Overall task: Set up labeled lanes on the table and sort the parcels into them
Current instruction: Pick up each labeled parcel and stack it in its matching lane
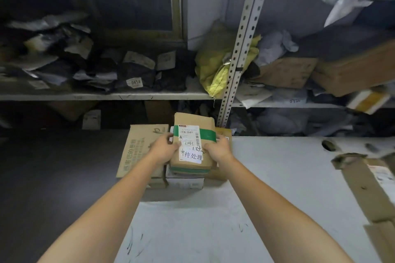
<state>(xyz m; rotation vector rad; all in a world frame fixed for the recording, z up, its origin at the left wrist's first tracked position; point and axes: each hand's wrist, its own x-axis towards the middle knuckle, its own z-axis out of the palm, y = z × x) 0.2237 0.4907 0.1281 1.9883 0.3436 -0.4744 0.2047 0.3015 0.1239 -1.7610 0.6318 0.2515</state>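
Observation:
A brown cardboard parcel (pixel 198 123) with a green tape band and a shipping label lies on top of a stack of boxes at the table's far left corner. A white paper label (pixel 192 156) with handwritten characters lies on the parcel's near end. My left hand (pixel 163 147) grips the parcel's left edge, thumb at the label's left side. My right hand (pixel 219 148) holds the parcel's right edge, its thumb pressing on the label's right side. Below the parcel sit a white box (pixel 186 181) and a larger flat brown carton (pixel 142 149).
The white table (pixel 267 177) stretches right and toward me. Flattened brown cardboard (pixel 367 190) lies at its right edge. Metal shelving (pixel 239 53) behind holds dark bagged parcels (pixel 119 72), a yellow bag (pixel 215 64) and cartons (pixel 350 70). Dark floor lies to the left.

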